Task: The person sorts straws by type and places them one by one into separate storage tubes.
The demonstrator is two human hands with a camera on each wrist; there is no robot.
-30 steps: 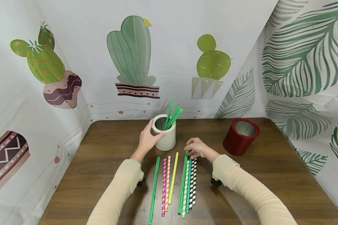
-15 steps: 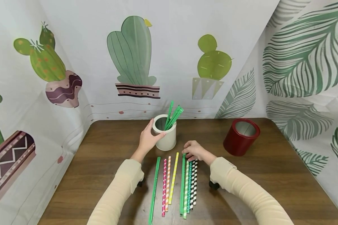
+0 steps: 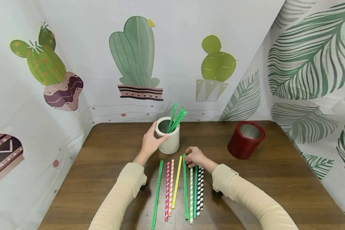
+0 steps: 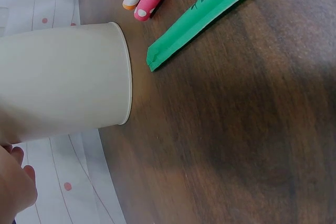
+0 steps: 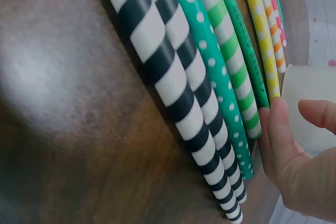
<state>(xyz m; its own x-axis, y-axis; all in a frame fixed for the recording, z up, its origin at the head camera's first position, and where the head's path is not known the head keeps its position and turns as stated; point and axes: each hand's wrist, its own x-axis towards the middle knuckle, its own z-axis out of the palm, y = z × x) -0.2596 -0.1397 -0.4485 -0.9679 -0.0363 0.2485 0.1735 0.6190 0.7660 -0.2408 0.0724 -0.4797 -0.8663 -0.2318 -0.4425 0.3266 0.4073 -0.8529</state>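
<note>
My left hand holds the cream can by its upper left side, thumb on the near side of the rim. Several green paper-wrapped straws lean inside that can. Fingertips of my right hand touch the top end of another green wrapped straw lying on the table; the thumb stands apart from it in the right wrist view. Right of that straw lie a light-green striped straw, a teal dotted straw and black-and-white striped straws, partly under the hand.
Left of these lie a yellow straw, an orange striped straw, a pink dotted straw and a green wrapped straw. A dark red can stands at the back right of the brown wooden table, before a printed cloth.
My right hand has moved left and slightly down, and the green wrapped straw's top end has shifted left, apart from the striped straws. The left hand and cream can stay put.
</note>
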